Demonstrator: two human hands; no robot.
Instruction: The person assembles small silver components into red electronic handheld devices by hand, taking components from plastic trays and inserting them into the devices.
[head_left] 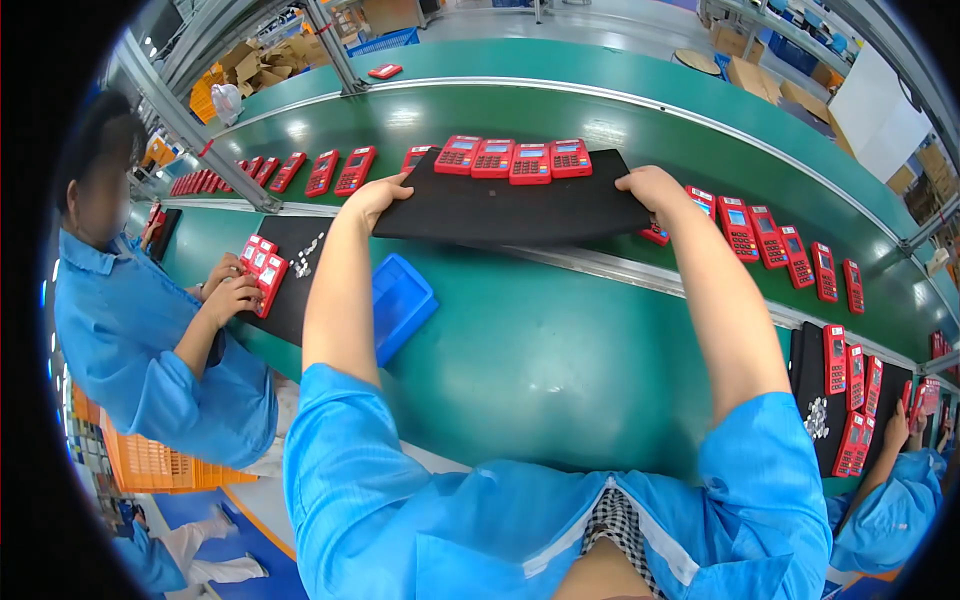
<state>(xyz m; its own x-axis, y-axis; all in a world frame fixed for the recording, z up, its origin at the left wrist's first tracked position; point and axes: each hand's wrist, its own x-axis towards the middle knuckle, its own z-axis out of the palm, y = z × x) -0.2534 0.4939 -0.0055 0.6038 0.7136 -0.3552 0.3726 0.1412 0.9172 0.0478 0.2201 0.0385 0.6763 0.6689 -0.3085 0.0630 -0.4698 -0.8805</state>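
Note:
A black mat [510,212] is held up in front of me, over the near edge of the dark green conveyor belt. My left hand [376,200] is closed on its left edge, and my right hand [650,188] grips its right edge. Along the mat's far side sit several red card payment terminals [530,162], side by side with keypads up. Another red terminal [416,156] shows partly behind the mat's left corner. Beyond the right corner, a terminal [655,234] is partly hidden by the mat and my right arm.
Rows of red terminals lie along the belt [450,112] to the left and right. On the green worktable [540,370] stands a blue bin [402,308], beside my left forearm. A co-worker [150,320] handles terminals at left; another [895,500] works at right beside a black mat.

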